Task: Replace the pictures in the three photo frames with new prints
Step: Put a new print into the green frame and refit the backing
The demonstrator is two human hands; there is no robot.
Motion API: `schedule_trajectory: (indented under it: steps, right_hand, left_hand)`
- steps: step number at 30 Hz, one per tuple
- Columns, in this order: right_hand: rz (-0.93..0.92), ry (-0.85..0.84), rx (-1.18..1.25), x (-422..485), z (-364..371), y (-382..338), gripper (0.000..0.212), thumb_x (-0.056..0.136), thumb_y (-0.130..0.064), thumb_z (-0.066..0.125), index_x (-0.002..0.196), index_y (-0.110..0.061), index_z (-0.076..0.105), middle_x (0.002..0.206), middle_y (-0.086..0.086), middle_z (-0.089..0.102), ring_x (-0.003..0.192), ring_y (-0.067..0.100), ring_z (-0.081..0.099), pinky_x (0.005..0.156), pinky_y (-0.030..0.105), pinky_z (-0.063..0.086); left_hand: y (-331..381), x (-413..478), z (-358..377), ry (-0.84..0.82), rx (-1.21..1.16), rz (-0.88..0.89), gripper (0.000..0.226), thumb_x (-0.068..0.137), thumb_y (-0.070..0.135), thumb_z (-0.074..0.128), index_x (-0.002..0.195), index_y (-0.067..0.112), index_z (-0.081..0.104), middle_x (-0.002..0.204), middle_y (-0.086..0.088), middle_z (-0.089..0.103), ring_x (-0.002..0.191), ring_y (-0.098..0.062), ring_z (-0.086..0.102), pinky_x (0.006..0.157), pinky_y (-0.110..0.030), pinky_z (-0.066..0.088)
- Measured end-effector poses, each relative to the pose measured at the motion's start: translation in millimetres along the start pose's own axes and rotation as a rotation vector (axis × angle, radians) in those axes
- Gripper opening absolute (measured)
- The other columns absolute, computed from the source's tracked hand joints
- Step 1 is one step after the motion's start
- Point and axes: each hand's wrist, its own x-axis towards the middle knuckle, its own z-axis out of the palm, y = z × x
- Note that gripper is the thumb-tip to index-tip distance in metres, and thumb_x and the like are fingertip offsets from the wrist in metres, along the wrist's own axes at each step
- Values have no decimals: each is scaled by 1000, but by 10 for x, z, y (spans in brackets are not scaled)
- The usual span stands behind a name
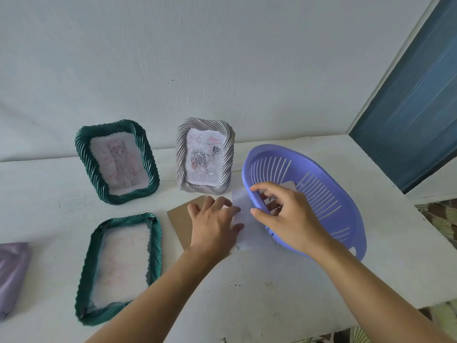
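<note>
- Right hand (pixel 289 216): thumb and fingers are curled round the near rim of the purple basket (pixel 333 194), which is held tipped up on one edge.
- Left hand (pixel 215 226): fingers are spread and laid flat across a white sheet (pixel 247 240) and the brown backing board (pixel 180 219); nothing is pinched.
- Task items: loose prints (pixel 289 186) are seen through the basket slots. One green frame (pixel 84 276) is laid face down with its back open. A second green frame (pixel 84 149) and a grey frame (pixel 181 149) are stood by the wall, drawings inside.
- Risk: the prints may be spilled if the basket is tipped further; the pressed sheet may be creased if dragged.
- Risk: the grey frame, just beside the basket rim, may be knocked over by a swing.
- Edges: the table (pixel 272 288) ends close behind the basket on the right.
- Open room: bare tabletop is left between the forearms; a purple bundle (pixel 12 273) lies at the far left.
</note>
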Motion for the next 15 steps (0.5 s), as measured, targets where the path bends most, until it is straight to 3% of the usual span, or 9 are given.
schedule_trajectory:
  steps: [3, 6, 10, 12, 15]
  right_hand:
    - [-18, 4, -29, -3, 22, 16, 34, 80, -18, 78, 111, -29, 68, 86, -24, 63, 72, 5, 62, 72, 20, 54]
    - [-25, 9, -48, -9, 44, 26, 33, 80, -19, 78, 110, -30, 68, 84, -27, 62, 69, 4, 62, 73, 22, 54]
    - [-30, 17, -59, -12, 73, 27, 34, 80, -17, 77, 110, -30, 68, 85, -26, 62, 70, 3, 62, 72, 20, 53]
    - [-35, 22, -68, -11, 87, 31, 35, 80, -18, 77, 112, -29, 68, 85, -27, 62, 71, 0, 61, 71, 19, 52]
    - [-20, 7, -77, -20, 138, 47, 37, 79, -19, 77, 113, -31, 67, 85, -27, 61, 73, 0, 61, 71, 19, 52]
  left_hand:
    - [-61, -48, -38, -68, 68, 92, 24, 76, 47, 75, 98, 39, 74, 133, 3, 59, 115, -26, 56, 81, -44, 28]
    - [-105, -127, -67, -184, 63, 170, 25, 92, 43, 56, 115, 39, 66, 148, 11, 49, 141, -23, 40, 95, -58, 26]
    - [-109, -161, -97, -219, 58, 194, 37, 95, 44, 36, 120, 41, 63, 140, 16, 56, 139, -23, 43, 95, -61, 24]
    - [-82, -158, -103, -257, 72, 211, 44, 96, 48, 26, 127, 42, 58, 145, 17, 49, 143, -20, 36, 99, -61, 20]
    - [-85, -168, -112, -276, 65, 217, 42, 98, 47, 29, 134, 44, 51, 151, 19, 42, 145, -19, 31, 103, -62, 18]
